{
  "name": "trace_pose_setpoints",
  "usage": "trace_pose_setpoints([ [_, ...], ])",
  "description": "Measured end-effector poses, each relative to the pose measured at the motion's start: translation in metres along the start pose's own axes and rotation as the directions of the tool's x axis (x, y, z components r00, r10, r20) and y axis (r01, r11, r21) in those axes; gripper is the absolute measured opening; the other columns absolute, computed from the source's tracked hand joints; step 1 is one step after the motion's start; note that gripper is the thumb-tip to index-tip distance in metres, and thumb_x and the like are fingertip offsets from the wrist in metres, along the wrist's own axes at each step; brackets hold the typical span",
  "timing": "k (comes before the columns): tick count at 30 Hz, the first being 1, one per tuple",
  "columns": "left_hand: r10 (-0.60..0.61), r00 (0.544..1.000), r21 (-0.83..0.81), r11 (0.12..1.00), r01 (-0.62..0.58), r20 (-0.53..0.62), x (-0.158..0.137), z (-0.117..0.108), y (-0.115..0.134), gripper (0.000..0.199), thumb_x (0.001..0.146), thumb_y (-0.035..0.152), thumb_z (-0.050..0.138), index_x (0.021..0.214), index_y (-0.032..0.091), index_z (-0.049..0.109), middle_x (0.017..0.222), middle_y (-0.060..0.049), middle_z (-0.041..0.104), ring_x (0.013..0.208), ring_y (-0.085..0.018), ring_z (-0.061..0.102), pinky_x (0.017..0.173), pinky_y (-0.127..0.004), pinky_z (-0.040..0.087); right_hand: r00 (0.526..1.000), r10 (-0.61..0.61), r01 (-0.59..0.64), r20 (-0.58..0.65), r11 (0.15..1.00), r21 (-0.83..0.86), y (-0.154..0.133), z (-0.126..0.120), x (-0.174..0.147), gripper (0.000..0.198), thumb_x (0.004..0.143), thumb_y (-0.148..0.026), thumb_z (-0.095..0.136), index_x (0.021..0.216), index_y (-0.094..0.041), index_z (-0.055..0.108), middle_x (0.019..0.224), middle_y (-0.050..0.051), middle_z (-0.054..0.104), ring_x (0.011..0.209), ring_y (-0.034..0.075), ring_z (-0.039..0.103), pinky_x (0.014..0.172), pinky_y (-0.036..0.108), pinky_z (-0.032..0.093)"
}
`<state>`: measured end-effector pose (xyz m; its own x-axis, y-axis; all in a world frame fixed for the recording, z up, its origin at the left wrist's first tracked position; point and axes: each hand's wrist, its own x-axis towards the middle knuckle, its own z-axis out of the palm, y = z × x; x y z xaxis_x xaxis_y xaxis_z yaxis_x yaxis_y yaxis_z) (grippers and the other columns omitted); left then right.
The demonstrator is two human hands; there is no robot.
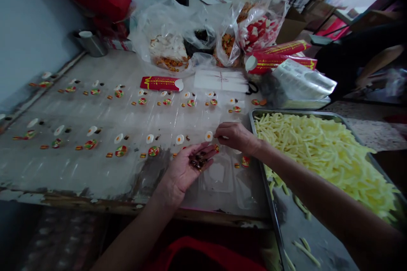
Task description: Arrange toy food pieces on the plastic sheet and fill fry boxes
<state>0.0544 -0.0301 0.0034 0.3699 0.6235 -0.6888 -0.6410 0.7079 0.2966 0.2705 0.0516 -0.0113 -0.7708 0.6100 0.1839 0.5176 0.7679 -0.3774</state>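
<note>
My left hand (187, 165) is turned palm up, its fingers slightly curled around a small heap of glossy dark brown pieces (199, 161). Just beyond it, my right hand (237, 136) pinches thumb and fingers together beside a miniature fried egg (209, 136); whatever lies between the fingertips is too small to make out. Clear plastic trays (218, 175) stand in two rows on the table. Most carry a mini egg, a dark piece, a tiny burger and a round pizza-like piece (154, 151). Part of one tray is hidden under my left hand.
To my right a metal tray (267, 186) holds a pile of pale yellow fry-shaped sticks (318, 144). Red fry boxes (162, 83), filled plastic bags (168, 46), scissors (252, 88) and stacked clear packaging (302, 80) lie toward the back. Another person's arm (381, 61) shows at right.
</note>
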Motion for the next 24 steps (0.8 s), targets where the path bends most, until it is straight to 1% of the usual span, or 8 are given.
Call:
trace_pose_setpoints([
  [4, 0.0, 0.999, -0.024, 1.0, -0.001, -0.035, 0.001, -0.001, 0.001, 0.029, 0.09, 0.011, 0.053, 0.114, 0.006, 0.068, 0.12, -0.02, 0.07, 0.12, -0.03, 0.063, 0.098, -0.043, 0.054, 0.996, -0.035, 0.038, 0.083, 0.999, -0.036, -0.003, -0.002, 0.003, 0.017, 0.089, -0.01, 0.056, 0.09, -0.015, 0.072, 0.091, 0.009, 0.067, 0.088, 0.02, 0.061, 0.08, 0.029, 0.045],
  [7, -0.012, 0.999, -0.019, 1.0, 0.011, -0.038, 0.003, -0.003, 0.001, 0.03, 0.09, 0.011, 0.053, 0.115, 0.007, 0.068, 0.12, -0.02, 0.07, 0.119, -0.03, 0.064, 0.099, -0.043, 0.054, 0.99, 0.138, -0.139, 0.021, 0.989, 0.048, -0.007, -0.001, 0.003, 0.012, 0.087, -0.012, 0.063, 0.087, -0.016, 0.074, 0.09, 0.008, 0.069, 0.085, 0.018, 0.063, 0.078, 0.028, 0.046],
  [9, -0.016, 1.0, -0.009, 1.0, 0.016, -0.016, 0.004, -0.005, 0.001, 0.03, 0.09, 0.012, 0.052, 0.115, 0.007, 0.069, 0.12, -0.019, 0.07, 0.119, -0.029, 0.064, 0.098, -0.042, 0.054, 0.93, 0.369, -0.366, 0.002, 0.922, 0.123, -0.006, 0.002, 0.006, 0.007, 0.082, -0.013, 0.07, 0.082, -0.017, 0.075, 0.082, 0.004, 0.07, 0.075, 0.015, 0.063, 0.07, 0.025, 0.045],
  [12, -0.017, 1.0, 0.013, 1.0, 0.017, 0.013, 0.003, -0.006, 0.002, 0.031, 0.09, 0.013, 0.052, 0.117, 0.007, 0.068, 0.123, -0.019, 0.069, 0.121, -0.029, 0.063, 0.101, -0.043, 0.053, 0.767, 0.638, -0.641, 0.066, 0.759, 0.113, 0.004, 0.004, 0.019, 0.01, 0.071, -0.02, 0.083, 0.078, -0.019, 0.075, 0.071, -0.001, 0.069, 0.064, 0.013, 0.06, 0.06, 0.024, 0.039],
  [16, -0.042, 0.997, 0.014, 0.999, 0.041, 0.069, -0.001, -0.007, 0.005, 0.033, 0.093, 0.021, 0.052, 0.12, 0.007, 0.067, 0.127, -0.019, 0.067, 0.125, -0.029, 0.06, 0.104, -0.044, 0.05, 0.67, 0.729, -0.723, 0.14, 0.684, -0.1, 0.017, -0.01, 0.04, 0.036, 0.051, -0.041, 0.095, 0.069, -0.02, 0.072, 0.064, -0.001, 0.065, 0.06, 0.014, 0.055, 0.054, 0.025, 0.032],
  [19, -0.067, 0.99, -0.008, 0.998, 0.069, 0.124, -0.006, -0.008, 0.007, 0.036, 0.096, 0.028, 0.05, 0.12, 0.008, 0.067, 0.125, -0.02, 0.068, 0.123, -0.03, 0.061, 0.102, -0.046, 0.051, 0.732, 0.657, -0.666, 0.181, 0.746, -0.016, 0.002, -0.027, 0.04, 0.037, 0.052, -0.042, 0.095, 0.069, -0.019, 0.072, 0.061, -0.002, 0.064, 0.057, 0.012, 0.053, 0.053, 0.024, 0.03],
  [22, -0.061, 0.984, -0.015, 0.998, 0.064, 0.166, -0.009, -0.003, 0.006, 0.033, 0.097, 0.03, 0.05, 0.113, 0.008, 0.069, 0.111, -0.018, 0.073, 0.107, -0.028, 0.069, 0.099, -0.047, 0.053, 0.851, 0.476, -0.521, 0.222, 0.814, 0.255, -0.035, -0.037, 0.025, 0.023, 0.071, -0.038, 0.085, 0.083, -0.02, 0.078, 0.061, -0.004, 0.064, 0.052, 0.008, 0.05, 0.052, 0.022, 0.031],
  [24, -0.063, 0.981, -0.001, 0.998, 0.064, 0.185, -0.008, 0.008, 0.005, 0.029, 0.097, 0.029, 0.051, 0.104, 0.009, 0.071, 0.098, -0.015, 0.076, 0.092, -0.024, 0.072, 0.097, -0.046, 0.054, 0.899, 0.392, -0.435, 0.197, 0.855, 0.284, -0.061, -0.04, 0.014, 0.012, 0.078, -0.026, 0.077, 0.089, -0.021, 0.079, 0.062, -0.005, 0.065, 0.053, 0.007, 0.05, 0.054, 0.021, 0.032],
])
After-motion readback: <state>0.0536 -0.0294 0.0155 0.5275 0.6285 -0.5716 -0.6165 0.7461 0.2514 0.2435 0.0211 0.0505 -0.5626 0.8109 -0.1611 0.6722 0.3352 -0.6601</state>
